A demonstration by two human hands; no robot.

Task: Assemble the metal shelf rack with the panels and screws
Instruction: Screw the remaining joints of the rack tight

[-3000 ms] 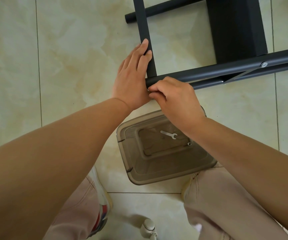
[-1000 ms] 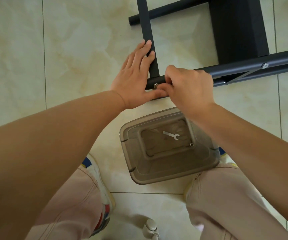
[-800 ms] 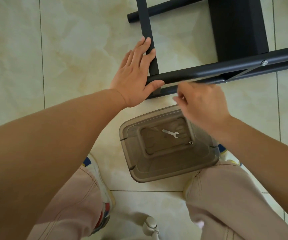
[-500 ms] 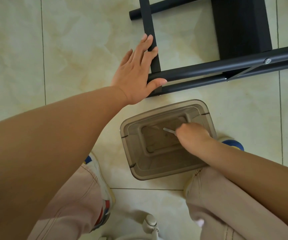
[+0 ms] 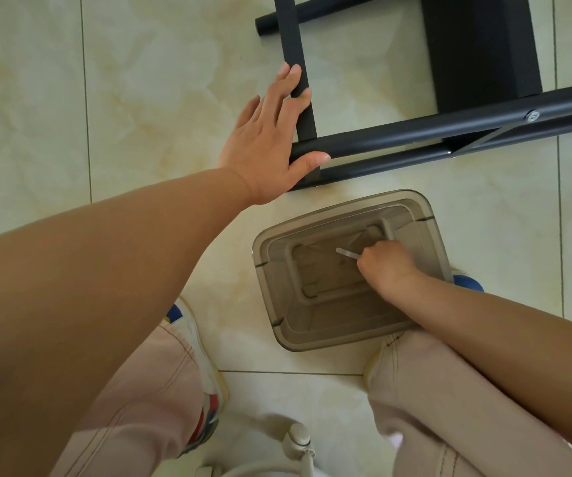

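Right hand now in bin (gripping wrench)

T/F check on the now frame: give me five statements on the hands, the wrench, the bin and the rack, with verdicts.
1. The left hand rests on the black rack frame. True.
2. The right hand is at the frame's corner. False: it is inside the translucent bin.
3. The right hand grips a small wrench. True.
4. The bin stands on a table. False: on the tiled floor.
5. No screw shows on the frame. False: one screw is fitted.
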